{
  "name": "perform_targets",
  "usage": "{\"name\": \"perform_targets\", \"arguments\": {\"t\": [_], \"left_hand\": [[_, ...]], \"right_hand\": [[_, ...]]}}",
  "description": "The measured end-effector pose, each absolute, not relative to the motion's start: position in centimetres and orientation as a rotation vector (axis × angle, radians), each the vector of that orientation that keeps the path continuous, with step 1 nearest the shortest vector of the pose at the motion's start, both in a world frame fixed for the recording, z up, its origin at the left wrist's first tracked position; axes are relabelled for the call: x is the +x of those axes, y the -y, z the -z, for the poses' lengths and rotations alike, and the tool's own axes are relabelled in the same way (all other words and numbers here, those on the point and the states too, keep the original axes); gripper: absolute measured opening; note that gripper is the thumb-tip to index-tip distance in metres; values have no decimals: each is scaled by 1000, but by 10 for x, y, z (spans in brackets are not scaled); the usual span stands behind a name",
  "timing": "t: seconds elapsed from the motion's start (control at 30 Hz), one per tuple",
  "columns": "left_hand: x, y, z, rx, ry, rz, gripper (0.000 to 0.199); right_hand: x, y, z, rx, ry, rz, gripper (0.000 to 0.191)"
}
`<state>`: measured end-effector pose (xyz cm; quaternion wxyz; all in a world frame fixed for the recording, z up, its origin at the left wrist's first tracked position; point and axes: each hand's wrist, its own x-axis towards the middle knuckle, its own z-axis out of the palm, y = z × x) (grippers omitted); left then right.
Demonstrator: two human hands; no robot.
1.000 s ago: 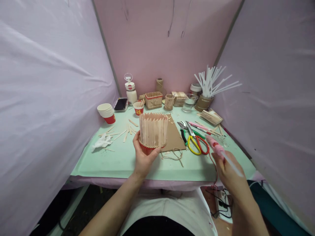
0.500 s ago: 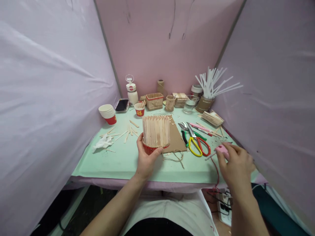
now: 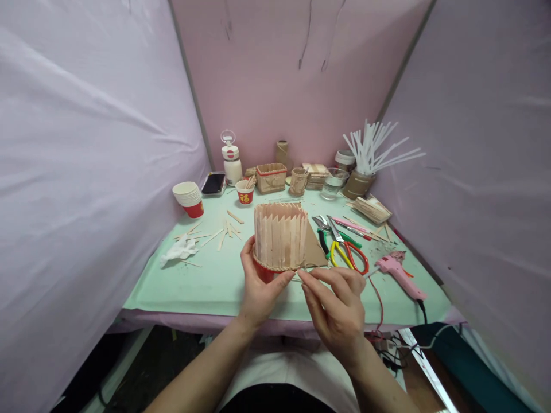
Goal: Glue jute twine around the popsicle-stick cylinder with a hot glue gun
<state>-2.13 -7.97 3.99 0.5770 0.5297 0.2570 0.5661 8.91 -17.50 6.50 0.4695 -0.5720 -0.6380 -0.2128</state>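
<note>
A round holder of upright wooden sticks (image 3: 280, 238) on a red base with a twine band is gripped low on its left side by my left hand (image 3: 260, 289). My right hand (image 3: 336, 301) is pinched at the lower right of the band, by the twine there; its fingertips nearly meet my left thumb. A piece of brown cardboard (image 3: 316, 246) lies partly hidden behind the holder. The pink glue gun (image 3: 402, 278) rests on the table at the right, its tip near my right hand.
Scissors (image 3: 349, 255) and pliers (image 3: 322, 235) lie right of the cardboard. Loose sticks (image 3: 228, 229), a crumpled tissue (image 3: 179, 250) and stacked paper cups (image 3: 189, 199) are on the left. A water bowl (image 3: 332, 184) and woven basket (image 3: 271, 179) stand behind.
My right hand has let go of the pink glue gun and moved left to the holder's lower edge. The holder, in my left hand, has shifted slightly right and tilted to show its inside.
</note>
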Motion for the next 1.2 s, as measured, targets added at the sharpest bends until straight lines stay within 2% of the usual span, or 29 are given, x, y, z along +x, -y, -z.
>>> {"name": "perform_targets", "arguments": {"t": [0.6, 0.97, 1.2], "left_hand": [[-21, 85, -48, 1287, -651, -1392, 91], [-11, 81, -39, 1061, -560, -1261, 84], [-12, 81, -37, 1025, -596, -1244, 82]], "right_hand": [[85, 174, -63, -1433, 1532, 449, 30], [90, 179, -60, -1325, 1309, 330, 39], [81, 173, -52, -1360, 1361, 291, 43]]}}
